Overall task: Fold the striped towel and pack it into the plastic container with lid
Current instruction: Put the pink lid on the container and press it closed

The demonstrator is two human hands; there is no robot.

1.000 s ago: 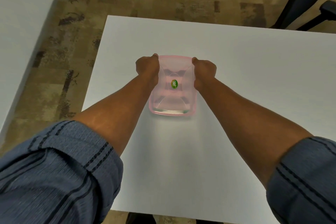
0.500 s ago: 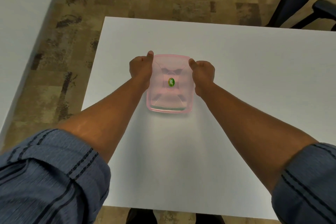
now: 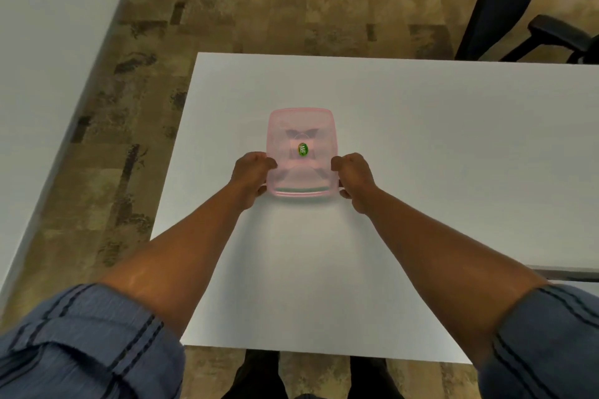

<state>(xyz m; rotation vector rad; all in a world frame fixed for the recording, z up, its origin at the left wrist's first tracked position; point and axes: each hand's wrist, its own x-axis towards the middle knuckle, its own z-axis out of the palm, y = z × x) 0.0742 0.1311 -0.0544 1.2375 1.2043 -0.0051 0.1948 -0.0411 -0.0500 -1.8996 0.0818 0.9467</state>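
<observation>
Both hands had slid from the far corners of the pink plastic container (image 3: 302,152) back to its near corners since a second earlier. At the container's near left corner, the left hand (image 3: 251,175) was curled with its thumb over the lid's rim and its fingers tucked under the edge, clasping that corner. At the near right corner, the right hand (image 3: 354,177) mirrored it, fingers wrapped around the rim, gripping the container as well. Between the two hands the translucent pink lid (image 3: 301,126) sat on the container, with a small green oval sticker (image 3: 303,149) at its middle. Through the cloudy plastic only faint moulded shapes showed; whether the striped towel lay inside could not be told. Under the container spread a white table (image 3: 421,139), and the container rested toward its left half. Nearer than the container, bare forearms ran back to rolled blue sleeves (image 3: 87,343) with dark stripes. Beyond the container, past the table's far edge, lay patterned brown carpet (image 3: 259,16), and far to the container's right stood a dark office chair (image 3: 505,0).
</observation>
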